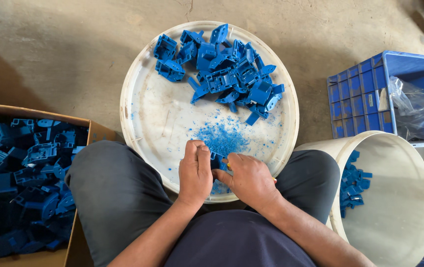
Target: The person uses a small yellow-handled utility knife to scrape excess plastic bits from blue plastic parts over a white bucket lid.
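Blue plastic part (218, 162) between both hands, left hand (195, 173) and right hand (249, 179) grip grasping it (mostly hidden) over white tray (147, 123).

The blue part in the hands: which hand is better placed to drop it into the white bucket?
Probably the right hand: it touches the blue part, and the white bucket stands on its side. The left hand is farther.

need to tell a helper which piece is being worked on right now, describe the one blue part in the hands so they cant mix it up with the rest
Start at the round white tray on the person's lap. At its near edge, the left hand and right hand meet around one small blue plastic part, just below the blue shavings. It is the only piece held; the other blue parts lie heaped at the tray's far side.
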